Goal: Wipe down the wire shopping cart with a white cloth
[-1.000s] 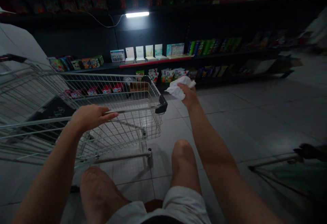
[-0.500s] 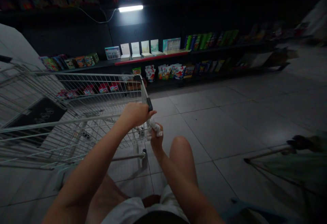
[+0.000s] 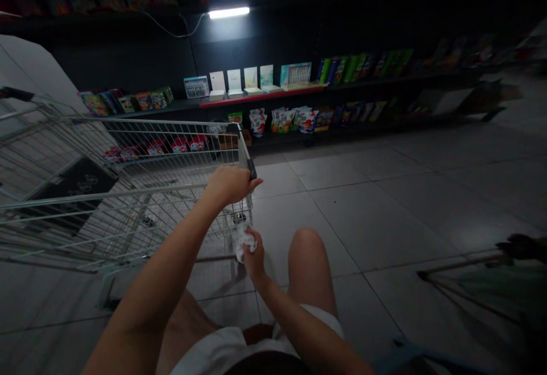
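Left hand (image 3: 231, 184) clenched over the top corner of the wire shopping cart (image 3: 128, 192), right hand (image 3: 253, 256) lower against the cart's corner post, gripping a crumpled white cloth (image 3: 244, 243), stocked dark shelves (image 3: 299, 96) beyond the cart

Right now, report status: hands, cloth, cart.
Left hand grips cart top corner. Right hand presses white cloth against cart's lower frame. Nothing blocking.
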Tool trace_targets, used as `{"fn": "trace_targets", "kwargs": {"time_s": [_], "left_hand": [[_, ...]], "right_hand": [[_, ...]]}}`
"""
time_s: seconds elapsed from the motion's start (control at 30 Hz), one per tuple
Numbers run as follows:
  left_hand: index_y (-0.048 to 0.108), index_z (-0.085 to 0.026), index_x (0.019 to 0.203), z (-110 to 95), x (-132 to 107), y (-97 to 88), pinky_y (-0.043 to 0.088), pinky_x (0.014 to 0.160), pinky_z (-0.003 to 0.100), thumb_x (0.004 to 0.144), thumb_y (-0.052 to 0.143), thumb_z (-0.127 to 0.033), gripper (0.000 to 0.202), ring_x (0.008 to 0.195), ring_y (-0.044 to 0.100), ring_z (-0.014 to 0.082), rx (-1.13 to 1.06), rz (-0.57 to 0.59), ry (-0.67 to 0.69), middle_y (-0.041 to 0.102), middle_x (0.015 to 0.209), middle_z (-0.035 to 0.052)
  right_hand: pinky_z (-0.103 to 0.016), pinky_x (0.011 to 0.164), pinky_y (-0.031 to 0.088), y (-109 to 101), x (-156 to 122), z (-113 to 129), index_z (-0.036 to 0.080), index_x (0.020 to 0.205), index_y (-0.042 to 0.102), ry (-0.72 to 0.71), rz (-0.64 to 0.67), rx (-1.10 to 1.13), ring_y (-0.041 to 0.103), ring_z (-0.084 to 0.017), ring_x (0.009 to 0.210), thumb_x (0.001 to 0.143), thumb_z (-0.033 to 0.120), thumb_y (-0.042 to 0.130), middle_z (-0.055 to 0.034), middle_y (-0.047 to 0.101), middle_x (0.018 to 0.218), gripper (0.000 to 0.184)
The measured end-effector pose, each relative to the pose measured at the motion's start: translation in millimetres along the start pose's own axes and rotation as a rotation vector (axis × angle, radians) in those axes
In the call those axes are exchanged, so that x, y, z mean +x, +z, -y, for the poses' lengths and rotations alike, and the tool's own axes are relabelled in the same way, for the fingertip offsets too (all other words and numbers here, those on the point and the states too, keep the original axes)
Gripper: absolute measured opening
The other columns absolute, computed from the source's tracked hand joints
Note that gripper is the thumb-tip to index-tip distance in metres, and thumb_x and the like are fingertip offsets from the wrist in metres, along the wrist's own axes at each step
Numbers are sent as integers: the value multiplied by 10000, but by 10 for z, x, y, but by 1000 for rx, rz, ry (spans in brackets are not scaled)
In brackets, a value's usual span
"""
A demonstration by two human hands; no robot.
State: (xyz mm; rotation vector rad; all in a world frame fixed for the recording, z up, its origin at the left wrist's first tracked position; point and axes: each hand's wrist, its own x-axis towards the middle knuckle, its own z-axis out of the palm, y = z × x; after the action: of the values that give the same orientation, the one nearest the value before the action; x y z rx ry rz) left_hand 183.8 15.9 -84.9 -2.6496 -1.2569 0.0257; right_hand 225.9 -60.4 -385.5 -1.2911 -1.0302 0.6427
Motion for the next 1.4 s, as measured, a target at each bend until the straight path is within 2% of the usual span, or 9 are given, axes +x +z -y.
{"fn": "trace_targets", "kwargs": {"time_s": [0.17,0.3,0.57,0.73,0.83,1.0,1.13,1.27,1.4], "left_hand": [[729,-172,957,22,-11,26,485,730,384,943,280,-618,634,845,680,266,-38,-9,-24,736,911,155],[728,-178,962,32,-17,38,483,727,378,943,251,-629,657,844,681,258,-27,-2,-24,737,926,148],[720,-163,962,24,-61,20,483,704,378,955,228,-600,658,829,692,271,18,-13,-9,739,915,151],[705,-162,982,27,-73,23,479,710,379,952,235,-596,641,835,692,274,16,-16,-12,738,933,153],[671,-146,1045,33,-93,49,474,710,386,912,340,-618,591,850,693,297,19,-31,7,733,968,167],[643,-154,1053,55,-168,19,459,703,365,877,449,-554,478,880,686,292,1,-61,52,728,993,154],[659,-177,1046,185,-299,-50,446,690,350,865,397,-665,583,893,685,289,18,-91,-49,730,991,137],[695,-177,944,301,-419,5,426,645,352,832,345,-772,699,823,689,308,61,-25,-201,733,881,146],[692,-194,962,290,-452,103,401,623,331,858,368,-737,641,818,686,276,85,-109,-233,739,876,127]], "right_hand": [[-415,910,524,-121,196,78,221,1135,578,-109,-183,-62,615,-237,1080,776,238,469,-100,644,1168,376],[-482,1137,353,-117,315,155,252,989,650,-294,56,-174,558,-249,1228,689,121,510,-68,670,1185,355],[-301,605,510,-224,142,-42,202,1047,536,172,-121,46,587,-168,637,763,271,440,-30,639,825,308],[-269,696,494,-242,428,-7,204,856,577,95,141,-55,590,-164,748,558,187,495,-12,645,813,309],[-261,628,467,-509,865,194,197,714,562,105,235,-97,541,-148,626,528,207,528,28,586,634,189],[-291,772,494,-860,1498,1179,213,1065,528,-170,-228,95,599,-159,859,755,313,494,-43,634,1032,327],[-332,940,452,-762,1748,2009,216,958,593,-618,222,34,577,-190,1038,740,291,593,-51,635,1102,231],[-256,746,443,-446,2189,2333,155,921,640,-500,830,-425,570,-137,759,689,188,565,-11,652,837,246],[-243,690,387,-82,2588,2471,134,913,707,-565,1034,-996,595,-145,753,665,164,600,-46,705,866,271]]}}
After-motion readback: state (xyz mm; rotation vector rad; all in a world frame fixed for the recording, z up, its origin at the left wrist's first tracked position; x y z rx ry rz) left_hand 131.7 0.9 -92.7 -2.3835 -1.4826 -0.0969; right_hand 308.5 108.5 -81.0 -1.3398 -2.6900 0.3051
